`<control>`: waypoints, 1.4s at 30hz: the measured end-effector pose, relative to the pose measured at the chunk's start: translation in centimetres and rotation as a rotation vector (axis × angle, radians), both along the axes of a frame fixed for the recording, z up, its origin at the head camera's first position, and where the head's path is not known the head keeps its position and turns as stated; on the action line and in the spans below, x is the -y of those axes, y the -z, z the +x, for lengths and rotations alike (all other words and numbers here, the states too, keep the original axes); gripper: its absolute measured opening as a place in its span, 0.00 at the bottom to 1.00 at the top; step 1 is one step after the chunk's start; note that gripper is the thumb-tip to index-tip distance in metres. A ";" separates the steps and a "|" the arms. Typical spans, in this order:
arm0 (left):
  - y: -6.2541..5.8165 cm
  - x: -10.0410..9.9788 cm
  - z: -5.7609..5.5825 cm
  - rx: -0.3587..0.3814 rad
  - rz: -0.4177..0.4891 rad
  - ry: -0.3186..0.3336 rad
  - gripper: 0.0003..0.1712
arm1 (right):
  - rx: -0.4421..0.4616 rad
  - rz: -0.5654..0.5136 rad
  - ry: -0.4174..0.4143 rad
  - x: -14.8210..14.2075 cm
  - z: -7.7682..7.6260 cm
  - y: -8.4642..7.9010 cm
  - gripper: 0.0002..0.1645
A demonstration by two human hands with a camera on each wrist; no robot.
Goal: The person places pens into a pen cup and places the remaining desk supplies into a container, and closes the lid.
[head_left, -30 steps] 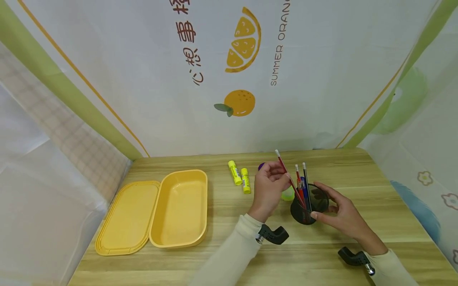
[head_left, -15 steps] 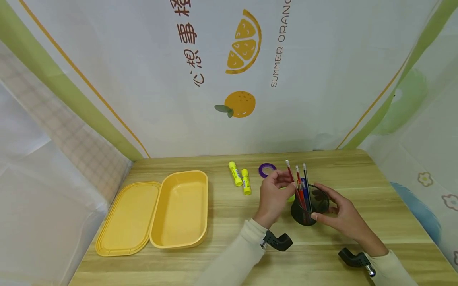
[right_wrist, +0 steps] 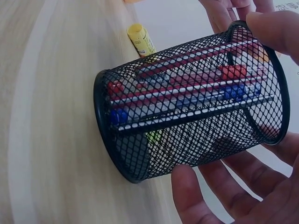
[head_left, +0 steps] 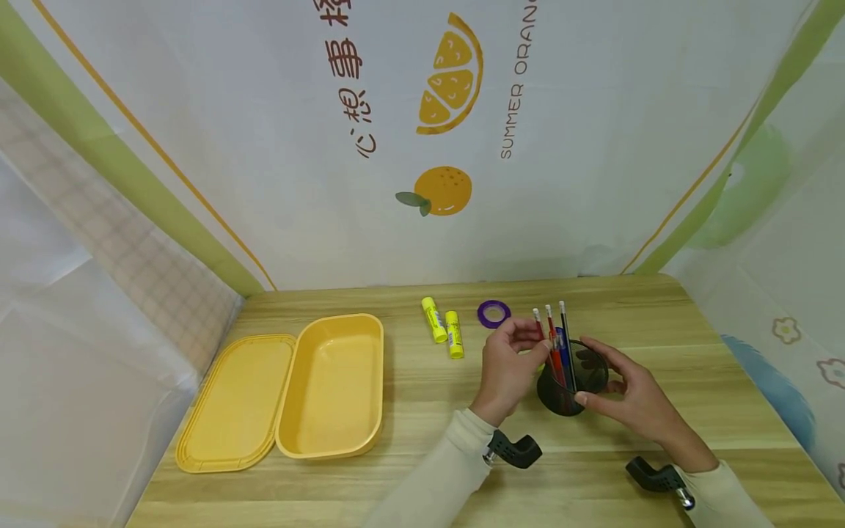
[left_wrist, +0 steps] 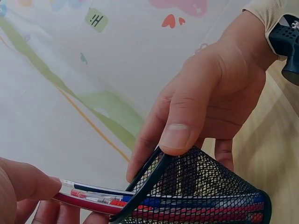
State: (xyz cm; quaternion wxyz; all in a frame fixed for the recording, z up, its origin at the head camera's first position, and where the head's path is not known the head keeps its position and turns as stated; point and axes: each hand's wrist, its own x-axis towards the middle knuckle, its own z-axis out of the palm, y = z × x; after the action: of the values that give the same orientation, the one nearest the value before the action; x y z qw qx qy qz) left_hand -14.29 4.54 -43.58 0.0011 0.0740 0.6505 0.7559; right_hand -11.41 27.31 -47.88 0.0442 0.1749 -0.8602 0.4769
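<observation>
A black mesh pen cup (head_left: 557, 400) stands on the table at right. My right hand (head_left: 634, 396) holds it from the right, thumb and fingers around its rim and side. Between the thumb and fingers of my left hand (head_left: 505, 370) is a red pencil (head_left: 538, 317) with a white end on top. In the right wrist view, its lower part is inside the cup (right_wrist: 187, 133). Another red pencil (head_left: 549, 314), a black pencil (head_left: 563, 315), a red pen (right_wrist: 232, 72) and a blue pen (right_wrist: 233, 91) also stand in the cup.
Two yellow glue sticks (head_left: 433, 320) and a purple ring-shaped roll (head_left: 481, 315) lie behind my left hand. A yellow-green item (head_left: 540, 368) is mostly hidden by it. At left are a yellow box (head_left: 330, 389) and its flat lid (head_left: 234, 403).
My left hand has moved right and lowered the red pencil deeper into the cup. The purple roll has come into full view. My right hand has stayed on the cup.
</observation>
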 end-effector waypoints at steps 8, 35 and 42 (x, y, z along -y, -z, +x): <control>-0.1 0.2 0.2 -0.007 0.007 -0.011 0.16 | -0.003 -0.003 -0.007 -0.1 -0.2 0.1 0.52; -0.1 2.0 -0.2 0.017 -0.063 -0.041 0.17 | -0.020 0.053 -0.003 -0.1 0.0 -0.7 0.56; -0.2 3.7 -0.1 0.034 -0.076 -0.035 0.18 | -0.066 0.094 0.062 0.2 0.0 -1.3 0.57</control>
State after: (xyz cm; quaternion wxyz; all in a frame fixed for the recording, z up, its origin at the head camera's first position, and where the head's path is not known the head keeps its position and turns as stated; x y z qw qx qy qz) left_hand -14.42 0.83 -43.38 0.0018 0.0496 0.6798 0.7317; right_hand -11.37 27.16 -46.60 0.0790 0.1657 -0.8847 0.4285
